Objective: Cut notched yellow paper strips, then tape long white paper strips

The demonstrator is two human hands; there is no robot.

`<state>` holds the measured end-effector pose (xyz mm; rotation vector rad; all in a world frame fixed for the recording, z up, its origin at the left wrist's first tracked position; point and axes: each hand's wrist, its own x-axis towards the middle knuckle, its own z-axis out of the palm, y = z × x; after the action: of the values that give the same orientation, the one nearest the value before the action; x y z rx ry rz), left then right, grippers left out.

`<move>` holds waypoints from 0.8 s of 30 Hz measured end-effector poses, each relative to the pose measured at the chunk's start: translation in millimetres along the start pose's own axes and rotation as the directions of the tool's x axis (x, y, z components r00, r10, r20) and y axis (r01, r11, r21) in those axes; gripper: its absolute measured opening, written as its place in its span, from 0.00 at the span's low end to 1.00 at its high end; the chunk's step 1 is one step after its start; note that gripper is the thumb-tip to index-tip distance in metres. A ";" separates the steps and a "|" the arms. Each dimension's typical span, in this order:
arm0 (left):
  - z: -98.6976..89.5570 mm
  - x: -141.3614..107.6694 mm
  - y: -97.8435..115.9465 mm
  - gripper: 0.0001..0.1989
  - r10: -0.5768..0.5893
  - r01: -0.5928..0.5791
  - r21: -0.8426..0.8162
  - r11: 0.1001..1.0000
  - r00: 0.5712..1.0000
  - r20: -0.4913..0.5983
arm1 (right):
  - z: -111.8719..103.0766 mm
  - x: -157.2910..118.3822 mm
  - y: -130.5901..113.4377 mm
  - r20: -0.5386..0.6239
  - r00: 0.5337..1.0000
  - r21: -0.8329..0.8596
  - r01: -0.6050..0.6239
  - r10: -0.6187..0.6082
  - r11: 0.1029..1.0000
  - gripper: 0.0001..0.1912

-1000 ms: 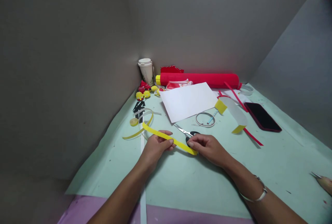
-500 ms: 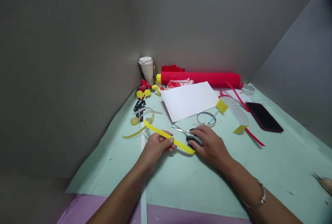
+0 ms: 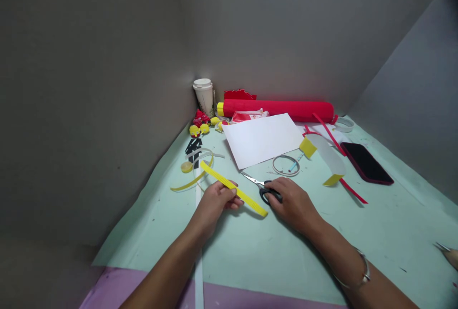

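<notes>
Left hand point(image 3: 216, 199): thumb and fingers pinch 1 yellow corrugated paper strip point(image 3: 248, 200) near mid-length, on the near-left side of the scissors. Risk: the strip may bend or swing, because both ends hang free. Right hand point(image 3: 291, 201): thumb and fingers are closed on the handles of 1 pair of scissors point(image 3: 253, 180). Risk: tips close to the paper edge may snag it. Counts, relative to scissors: left, 1 yellow coil point(image 3: 186, 167); right, 1 smartphone point(image 3: 367, 163); beyond, 1 white paper sheet point(image 3: 263, 142), 1 red corrugated roll point(image 3: 279, 110); far left, 1 lidded cup point(image 3: 203, 96).
</notes>
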<state>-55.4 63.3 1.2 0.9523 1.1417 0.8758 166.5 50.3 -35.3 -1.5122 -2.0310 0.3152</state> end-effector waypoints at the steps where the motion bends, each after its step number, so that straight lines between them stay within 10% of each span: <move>1: -0.1 0.3 -0.3 0.09 0.008 -0.008 0.003 1.000 1.000 0.005 | -0.5 0.4 -0.4 0.005 1.000 0.038 -0.025 0.024 0.999 0.10; 6: -1.4 2.2 -3.5 0.09 0.031 -0.032 0.043 0.999 0.999 0.023 | -0.9 2.2 -2.6 0.059 0.982 0.317 -0.188 0.179 0.929 0.09; 14: -4.0 3.2 -4.4 0.10 0.036 -0.037 0.029 0.999 0.999 0.016 | -13.6 4.7 -7.3 0.374 0.892 0.691 -0.451 0.255 0.565 0.19; 24: -2.5 1.1 -0.4 0.08 0.079 -0.080 -0.022 0.997 0.995 -0.055 | -12.2 0.6 -12.8 0.445 0.889 0.622 -0.391 0.104 0.678 0.20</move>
<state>-57.6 64.6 0.1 0.9646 1.1434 0.9827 163.3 44.8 -18.8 -1.2695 -1.6224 1.4265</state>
